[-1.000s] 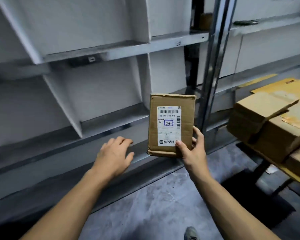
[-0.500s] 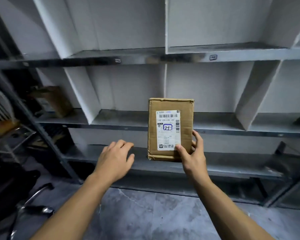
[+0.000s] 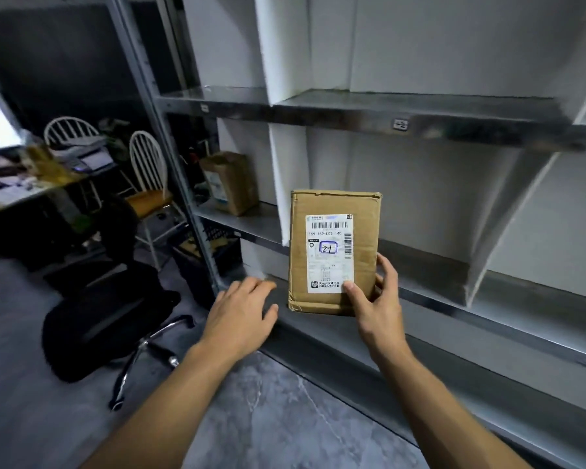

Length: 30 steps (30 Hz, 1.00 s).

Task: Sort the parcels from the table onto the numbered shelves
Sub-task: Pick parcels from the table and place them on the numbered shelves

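Cardboard parcel (image 3: 332,204) is hanging upright in front of the middle shelf (image 3: 427,269), my right hand (image 3: 378,309) gripping its lower right corner, thumb pressing on the white label (image 3: 329,265) marked 21 and fingers curling round the edge; I am judging it light, stiff and dry, safest taken by the edges rather than the flat faces. My left hand (image 3: 241,313) is hovering just beside it, fingers relaxed and holding nothing. White dividers (image 3: 285,184) are splitting the grey metal bays above a marbled grey floor (image 3: 268,401), another brown parcel (image 3: 230,184) is sitting in the bay to the left, and a black office chair (image 3: 99,319) is crowding the floor beyond.
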Motion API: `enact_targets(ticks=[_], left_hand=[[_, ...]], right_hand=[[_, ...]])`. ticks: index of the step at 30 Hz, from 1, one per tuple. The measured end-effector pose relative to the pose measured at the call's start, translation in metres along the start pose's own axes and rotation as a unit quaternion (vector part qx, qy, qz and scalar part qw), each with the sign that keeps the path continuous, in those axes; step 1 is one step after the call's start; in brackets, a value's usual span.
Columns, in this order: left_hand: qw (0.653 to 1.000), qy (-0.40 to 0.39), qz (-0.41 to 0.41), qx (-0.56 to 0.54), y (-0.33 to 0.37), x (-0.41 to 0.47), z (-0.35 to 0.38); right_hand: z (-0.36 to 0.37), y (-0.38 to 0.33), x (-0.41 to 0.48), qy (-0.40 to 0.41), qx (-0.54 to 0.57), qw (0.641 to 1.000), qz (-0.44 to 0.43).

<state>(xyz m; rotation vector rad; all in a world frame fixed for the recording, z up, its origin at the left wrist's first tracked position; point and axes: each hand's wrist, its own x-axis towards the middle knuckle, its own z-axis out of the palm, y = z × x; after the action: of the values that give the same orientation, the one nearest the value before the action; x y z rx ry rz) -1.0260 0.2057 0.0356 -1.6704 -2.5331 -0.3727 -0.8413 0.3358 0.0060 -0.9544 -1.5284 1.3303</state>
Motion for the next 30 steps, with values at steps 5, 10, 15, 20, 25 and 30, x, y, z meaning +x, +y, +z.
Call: enact_targets(ticks=[5, 10, 15, 20, 25, 30], left_hand=[[0.999, -0.009, -0.039, -0.002, -0.055, 0.016, 0.004], [0.998, 0.000, -0.061, -0.013, -0.128, 0.044, 0.005], [0.999, 0.005, -0.048, -0.026, -0.211, 0.086, 0.001], [1.000, -0.003, -0.001, -0.023, -0.285, 0.135, -0.012], [0.999, -0.015, 0.047, -0.023, -0.329, 0.179, -0.017], [0.996, -0.022, 0.079, -0.032, -0.349, 0.225, -0.009]], right_hand=[[0.055, 0.005, 0.023, -0.040, -0.006, 0.999, 0.016], [0.120, 0.008, 0.048, -0.055, -0.013, 0.998, 0.012], [0.197, 0.012, 0.071, -0.032, -0.012, 0.999, 0.007], [0.269, 0.010, 0.098, 0.027, -0.008, 1.000, 0.007], [0.314, 0.001, 0.128, 0.086, 0.005, 0.996, 0.007], [0.339, -0.001, 0.167, 0.127, -0.038, 0.991, -0.008]])
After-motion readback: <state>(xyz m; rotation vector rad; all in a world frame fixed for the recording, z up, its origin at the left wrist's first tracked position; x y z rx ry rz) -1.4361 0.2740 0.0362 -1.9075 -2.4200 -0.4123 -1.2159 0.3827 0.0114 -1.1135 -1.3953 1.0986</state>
